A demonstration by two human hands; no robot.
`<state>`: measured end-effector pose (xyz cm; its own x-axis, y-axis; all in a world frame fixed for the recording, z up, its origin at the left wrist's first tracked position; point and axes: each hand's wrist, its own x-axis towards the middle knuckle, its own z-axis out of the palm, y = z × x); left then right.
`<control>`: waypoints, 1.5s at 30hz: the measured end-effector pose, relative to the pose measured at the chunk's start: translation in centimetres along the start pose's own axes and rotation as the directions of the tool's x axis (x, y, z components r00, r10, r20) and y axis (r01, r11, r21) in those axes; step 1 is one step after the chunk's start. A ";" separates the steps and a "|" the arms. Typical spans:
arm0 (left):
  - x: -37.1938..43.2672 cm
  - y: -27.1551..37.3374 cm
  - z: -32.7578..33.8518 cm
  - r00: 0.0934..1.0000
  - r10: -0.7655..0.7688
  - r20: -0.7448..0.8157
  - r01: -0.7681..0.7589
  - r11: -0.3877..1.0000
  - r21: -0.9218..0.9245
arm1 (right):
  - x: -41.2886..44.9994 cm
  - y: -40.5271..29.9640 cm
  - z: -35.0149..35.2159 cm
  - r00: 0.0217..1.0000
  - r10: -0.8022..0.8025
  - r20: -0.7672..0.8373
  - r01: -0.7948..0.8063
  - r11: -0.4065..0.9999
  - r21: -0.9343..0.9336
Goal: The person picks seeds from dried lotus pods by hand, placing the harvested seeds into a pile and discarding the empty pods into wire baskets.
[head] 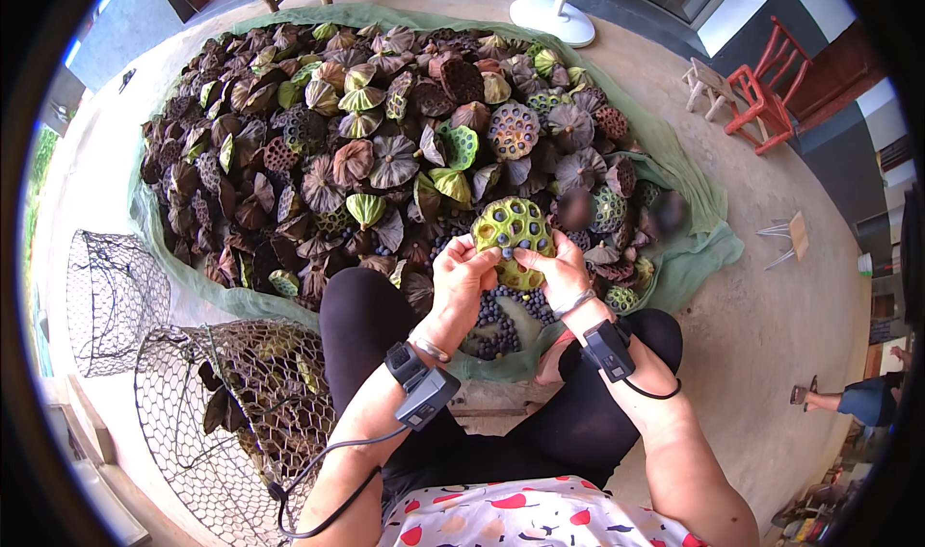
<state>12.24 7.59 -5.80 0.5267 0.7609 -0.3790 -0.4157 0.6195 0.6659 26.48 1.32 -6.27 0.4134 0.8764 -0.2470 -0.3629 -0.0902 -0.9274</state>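
Both my hands hold one green lotus seed pod (514, 222) in front of me, its pitted face up with dark seeds in many holes. My left hand (466, 272) grips its left side and my right hand (560, 269) its right side. The thumb tips nearly meet at a dark lotus seed (507, 253) near the pod's lower middle. Below lie many loose dark seeds (498, 341) on green netting (470, 366). A large heap of brown and green lotus pods (390, 160) spreads beyond my hands.
A wire mesh basket (166, 431) with pods in it is at my left, another mesh basket (119, 301) behind it. A white stand base (553, 21), a red chair (759, 106) and a small stool (798, 236) stand around the heap. Another person's legs (831, 401) show at far right.
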 end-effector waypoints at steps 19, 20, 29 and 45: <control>-0.5 -0.1 1.3 0.988 0.126 -0.088 -0.068 0.871 0.487 | 1.0 0.2 -0.8 0.894 -0.440 -0.078 0.285 0.697 -0.658; -0.6 0.2 1.4 0.992 0.092 -0.083 -0.041 0.874 0.483 | 1.0 -0.2 -0.9 0.904 -0.420 -0.081 0.301 0.757 -0.579; 0.9 1.4 -0.3 0.929 0.306 -0.209 -0.175 0.859 0.480 | 0.5 -2.6 -2.3 0.984 -0.173 0.027 0.173 0.935 -0.309; 0.3 -0.5 1.3 0.999 0.023 -0.047 -0.025 0.999 -0.041 | -0.9 -1.5 0.6 0.962 0.244 0.119 -0.270 0.914 0.304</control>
<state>13.55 7.25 -5.38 0.4813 0.7832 -0.3937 -0.4587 0.6078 0.6482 26.15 1.00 -4.50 0.2098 0.8777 -0.4308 -0.6972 -0.1746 -0.6953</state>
